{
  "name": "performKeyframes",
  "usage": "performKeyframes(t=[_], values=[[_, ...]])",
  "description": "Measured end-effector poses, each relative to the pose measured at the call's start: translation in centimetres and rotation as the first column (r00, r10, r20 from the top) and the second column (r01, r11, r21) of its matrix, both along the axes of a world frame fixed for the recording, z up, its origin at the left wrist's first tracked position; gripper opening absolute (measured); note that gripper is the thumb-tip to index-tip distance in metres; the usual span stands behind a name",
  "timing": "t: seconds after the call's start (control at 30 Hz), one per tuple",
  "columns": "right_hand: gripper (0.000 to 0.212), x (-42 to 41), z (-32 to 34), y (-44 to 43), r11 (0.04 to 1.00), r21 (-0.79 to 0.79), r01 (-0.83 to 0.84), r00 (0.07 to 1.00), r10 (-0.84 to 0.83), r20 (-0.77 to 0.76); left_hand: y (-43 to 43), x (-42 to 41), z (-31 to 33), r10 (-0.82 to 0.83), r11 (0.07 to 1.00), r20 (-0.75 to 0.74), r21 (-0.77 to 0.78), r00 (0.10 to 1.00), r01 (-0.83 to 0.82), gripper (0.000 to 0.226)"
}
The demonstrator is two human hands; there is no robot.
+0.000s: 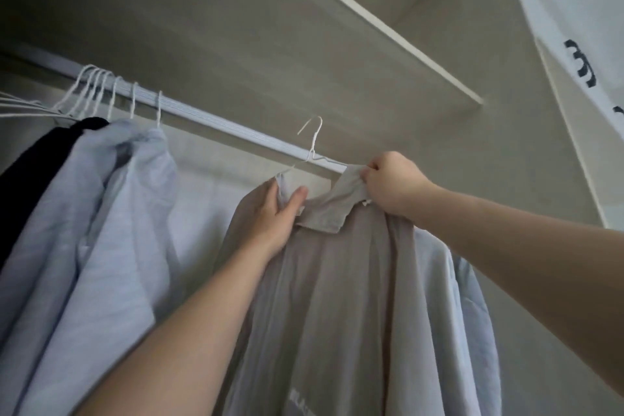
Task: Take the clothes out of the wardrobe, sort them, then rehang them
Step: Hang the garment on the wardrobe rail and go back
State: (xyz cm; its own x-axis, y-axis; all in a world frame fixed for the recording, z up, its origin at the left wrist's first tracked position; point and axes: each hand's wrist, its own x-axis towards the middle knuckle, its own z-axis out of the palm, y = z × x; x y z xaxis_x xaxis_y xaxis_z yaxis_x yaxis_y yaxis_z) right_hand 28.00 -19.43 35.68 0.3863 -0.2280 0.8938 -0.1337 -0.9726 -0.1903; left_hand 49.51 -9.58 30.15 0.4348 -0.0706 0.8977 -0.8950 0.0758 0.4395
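Forearms: left forearm (189, 331) rises from the bottom edge, right forearm (523, 236) comes in from the right edge, both bare and raised towards the rail
Left hand (270, 223): grips the left shoulder of the taupe shirt (331, 297), thumb on the front of the cloth beside the collar
Right hand (391, 186): fingers curled, pinching the raised right end of the collar just under the rail
Shirt position: held up between both hands, close below the rail (209, 123) near its right end, body hanging straight down
Shirt look: grey-brown, creased, collared, faint pale lettering low on the front, too blurred to read
Wire hanger (312, 145): white, inside the shirt's shoulders, hook standing up at the rail; whether it sits over the rail cannot be told
Behind the shirt: a pale blue shirt (439, 280) shows at its right edge
Left of the hands: pale blue garments (101, 230) and a dark garment (37, 172) hang from the rail on white hanger hooks (98, 88), well apart from the held shirt
Above: a shelf (371, 20) with a white front edge
Right edge: a white panel (580, 64) with black marks
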Motion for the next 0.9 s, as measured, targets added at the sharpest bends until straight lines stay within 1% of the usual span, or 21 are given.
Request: performKeyframes(t=[0.07,0.1,0.2,0.27,0.33,0.37,0.43,0.53,0.57,0.63,0.7,0.73,0.77,0.8,0.83,0.87,0.9], values=[[0.027,1.5,0.9,-0.2,1.000,0.019,0.023,1.000,-0.023,-0.009,-0.8,0.8,0.7,-0.125,0.990,-0.067,0.055,0.990,0.129,0.105],[0.023,2.2,1.3,-0.4,0.999,0.028,0.028,1.000,-0.028,-0.012,-1.2,1.3,0.9,-0.154,0.984,-0.083,0.072,0.985,0.160,0.111],[0.017,3.6,2.0,-0.5,0.998,0.040,0.043,0.999,-0.042,-0.029,-2.1,2.5,1.6,-0.167,0.981,-0.089,0.086,0.982,0.175,0.121],[0.018,4.3,2.0,-0.6,0.998,0.044,0.046,0.998,-0.043,-0.052,-2.7,3.5,1.5,-0.128,0.987,-0.082,0.086,0.988,0.135,0.125],[0.013,4.9,1.7,-0.7,0.998,0.053,0.046,0.996,-0.042,-0.078,-3.2,4.6,1.0,-0.081,0.989,-0.110,0.112,0.991,0.094,0.120],[0.011,5.2,1.5,-1.0,0.997,0.050,0.051,0.994,-0.046,-0.096,-3.5,5.1,0.7,-0.076,0.987,-0.127,0.133,0.989,0.093,0.111],[0.018,5.8,1.0,-1.6,0.998,0.033,0.052,0.989,-0.047,-0.138,-4.0,5.6,-0.1,-0.064,0.980,-0.163,0.178,0.985,0.094,0.086],[0.025,6.1,0.4,-2.4,0.999,0.021,0.032,0.985,-0.028,-0.170,-4.9,6.7,-0.6,-0.146,0.973,-0.158,0.154,0.977,0.170,0.087],[0.025,6.1,0.3,-2.6,0.999,-0.003,0.053,0.982,-0.052,-0.180,-5.1,6.9,-0.7,-0.145,0.975,-0.157,0.146,0.977,0.168,0.086],[0.025,5.9,0.1,-2.9,0.982,-0.130,0.139,0.967,-0.163,-0.197,-5.5,7.2,-0.6,-0.079,0.983,-0.183,0.151,0.980,0.108,0.095],[0.025,5.4,-0.2,-3.4,0.927,-0.316,0.203,0.953,-0.261,-0.153,-5.9,7.4,-0.2,-0.047,0.986,-0.211,0.146,0.976,0.079,0.109],[0.029,5.3,-0.3,-3.8,0.866,-0.443,0.234,0.943,-0.312,-0.112,-6.2,7.5,0.1,-0.065,0.985,-0.209,0.140,0.976,0.096,0.111],[0.033,5.2,-0.4,-4.1,0.772,-0.575,0.270,0.923,-0.378,-0.074,-6.7,7.6,0.4,-0.090,0.983,-0.195,0.138,0.977,0.118,0.109],[0.040,5.2,-0.5,-4.6,0.678,-0.678,0.285,0.899,-0.434,-0.055,-7.2,7.6,0.6,-0.109,0.981,-0.178,0.140,0.978,0.135,0.106],[0.047,5.4,-0.6,-5.0,0.620,-0.733,0.278,0.877,-0.475,-0.069,-7.8,7.7,0.6,-0.126,0.979,-0.166,0.136,0.978,0.150,0.103],[0.054,5.5,-0.7,-5.4,0.598,-0.754,0.270,0.847,-0.521,-0.109,-8.4,7.7,0.6,-0.140,0.978,-0.156,0.130,0.978,0.161,0.098],[0.059,5.6,-0.7,-5.9,0.596,-0.758,0.266,0.817,-0.556,-0.150,-9.1,7.6,0.6,-0.148,0.978,-0.144,0.128,0.978,0.166,0.094]])
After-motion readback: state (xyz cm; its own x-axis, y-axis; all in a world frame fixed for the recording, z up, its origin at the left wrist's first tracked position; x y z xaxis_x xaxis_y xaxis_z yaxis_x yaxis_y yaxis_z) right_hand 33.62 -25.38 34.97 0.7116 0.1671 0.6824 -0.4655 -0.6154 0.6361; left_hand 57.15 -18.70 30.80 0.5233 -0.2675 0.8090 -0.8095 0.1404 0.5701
